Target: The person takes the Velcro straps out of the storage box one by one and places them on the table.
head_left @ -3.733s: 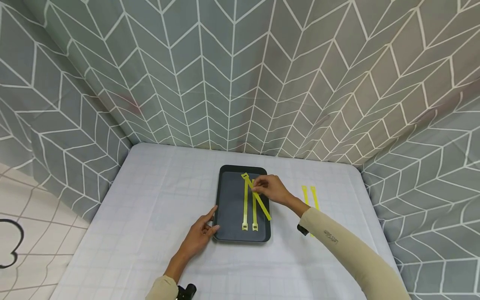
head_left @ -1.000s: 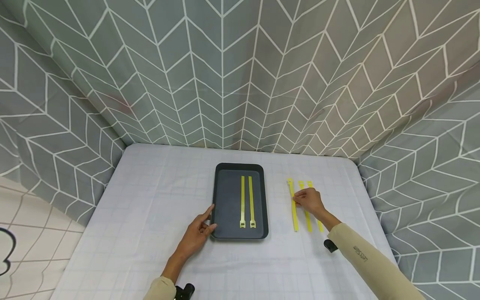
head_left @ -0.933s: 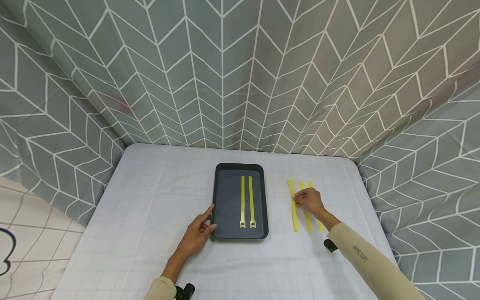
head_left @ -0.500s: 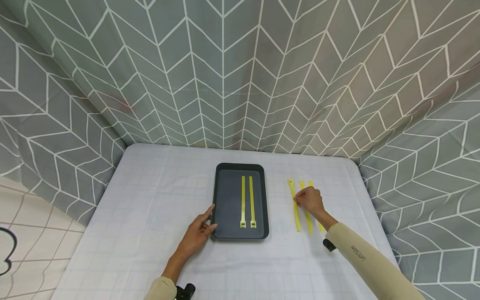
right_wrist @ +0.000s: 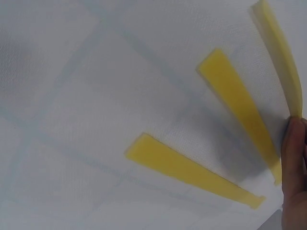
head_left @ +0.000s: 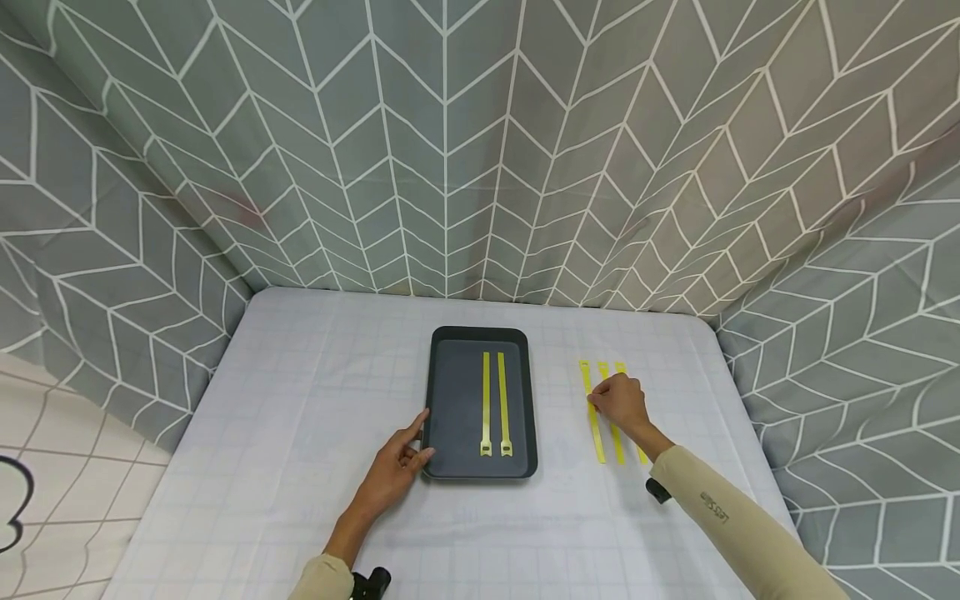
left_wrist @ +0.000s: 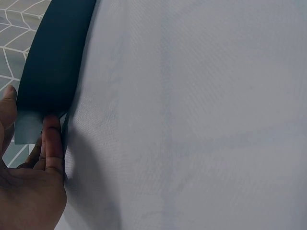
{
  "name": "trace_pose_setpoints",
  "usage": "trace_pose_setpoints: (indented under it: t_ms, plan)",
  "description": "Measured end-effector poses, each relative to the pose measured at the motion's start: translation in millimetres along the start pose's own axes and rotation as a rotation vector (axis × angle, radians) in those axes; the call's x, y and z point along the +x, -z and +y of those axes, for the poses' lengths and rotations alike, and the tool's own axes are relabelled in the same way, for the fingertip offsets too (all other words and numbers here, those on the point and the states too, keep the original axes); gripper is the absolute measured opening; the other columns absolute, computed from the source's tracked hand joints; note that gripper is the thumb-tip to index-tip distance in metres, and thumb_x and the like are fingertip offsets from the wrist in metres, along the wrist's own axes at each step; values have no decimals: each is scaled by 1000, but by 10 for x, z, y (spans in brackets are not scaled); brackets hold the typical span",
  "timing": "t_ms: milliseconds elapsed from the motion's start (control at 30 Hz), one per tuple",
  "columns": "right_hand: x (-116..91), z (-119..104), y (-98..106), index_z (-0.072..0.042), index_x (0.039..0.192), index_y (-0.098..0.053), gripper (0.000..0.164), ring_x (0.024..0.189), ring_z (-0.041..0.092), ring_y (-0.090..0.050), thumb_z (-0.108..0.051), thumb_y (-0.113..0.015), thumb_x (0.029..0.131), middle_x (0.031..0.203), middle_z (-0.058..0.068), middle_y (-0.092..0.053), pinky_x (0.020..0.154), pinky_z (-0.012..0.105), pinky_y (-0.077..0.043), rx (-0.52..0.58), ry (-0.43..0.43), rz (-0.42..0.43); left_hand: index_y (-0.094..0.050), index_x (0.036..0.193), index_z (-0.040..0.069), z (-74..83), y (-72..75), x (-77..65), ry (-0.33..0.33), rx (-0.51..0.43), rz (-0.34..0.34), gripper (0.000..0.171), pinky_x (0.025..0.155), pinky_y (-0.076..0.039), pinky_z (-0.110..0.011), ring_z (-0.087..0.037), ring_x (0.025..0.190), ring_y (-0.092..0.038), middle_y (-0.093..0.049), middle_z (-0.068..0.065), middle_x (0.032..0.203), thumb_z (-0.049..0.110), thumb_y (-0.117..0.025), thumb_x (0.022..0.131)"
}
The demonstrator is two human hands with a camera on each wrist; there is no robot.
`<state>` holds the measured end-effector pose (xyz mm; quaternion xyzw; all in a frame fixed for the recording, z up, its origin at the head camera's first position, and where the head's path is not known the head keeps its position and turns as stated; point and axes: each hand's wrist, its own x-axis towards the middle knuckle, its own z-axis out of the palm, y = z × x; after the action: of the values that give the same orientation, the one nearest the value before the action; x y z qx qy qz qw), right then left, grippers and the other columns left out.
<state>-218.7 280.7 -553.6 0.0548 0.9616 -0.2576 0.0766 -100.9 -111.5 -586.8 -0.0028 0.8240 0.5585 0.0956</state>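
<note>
My right hand (head_left: 621, 400) rests its fingers (right_wrist: 293, 158) on three flat yellow plastic straps (head_left: 595, 414) lying side by side, lengthwise, on the white cloth-covered table (head_left: 300, 400), to the right of the tray. My left hand (head_left: 397, 467) touches the near left edge of the dark rectangular tray (head_left: 459, 392).

The head camera is looking forward and down from above, taking in the whole white cloth-covered tabletop (head_left: 300, 417). The left wrist camera is sitting very close to the cloth, facing the dark rectangular tray (left_wrist: 53, 62), which the head view is also showing (head_left: 450, 400). The right wrist camera is hovering just over three yellow flat straps (right_wrist: 235, 100), shared with the head view (head_left: 596, 425).
</note>
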Motion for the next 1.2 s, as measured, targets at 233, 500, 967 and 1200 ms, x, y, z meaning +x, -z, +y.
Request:
trace_pose_setpoints:
  t_ms: [233, 500, 967, 1200]
  plan:
    - [-2, -13, 8, 0, 85, -79, 13, 61, 14, -65, -11, -73, 89, 68, 5, -72, 62, 35, -54, 1, -2, -6, -41, 155, 26, -4, -1, -6, 3, -2, 0, 67, 75, -49, -24, -10, 83, -57, -57, -16, 130, 16, -69, 95]
    - [-26, -39, 27, 2, 90, -79, 16, 64, 16, -66, -14, -74, 89, 71, 7, -73, 63, 37, -55, -3, 5, -18, -41, 155, 26, -10, -2, -12, -1, -4, 3, 66, 76, -49, -24, -10, 84, -57, -57, -16, 131, 17, -69, 95]
    - [-5, -115, 45, 3, 96, -76, 23, 80, 27, -70, -19, -75, 88, 92, 15, -76, 67, 38, -56, -28, 48, 20, -41, 155, 26, -23, -5, -6, 3, -4, 2, 66, 74, -48, -24, -10, 83, -57, -57, -16, 131, 18, -69, 95]
    - [-38, -221, 30, 2, 93, -75, 18, 81, 27, -74, -15, -77, 87, 87, 14, -77, 69, 39, -57, 16, 120, 43, -41, 155, 27, -30, 0, 1, 8, -6, 4, 66, 74, -48, -24, -11, 83, -56, -56, -16, 132, 20, -69, 96]
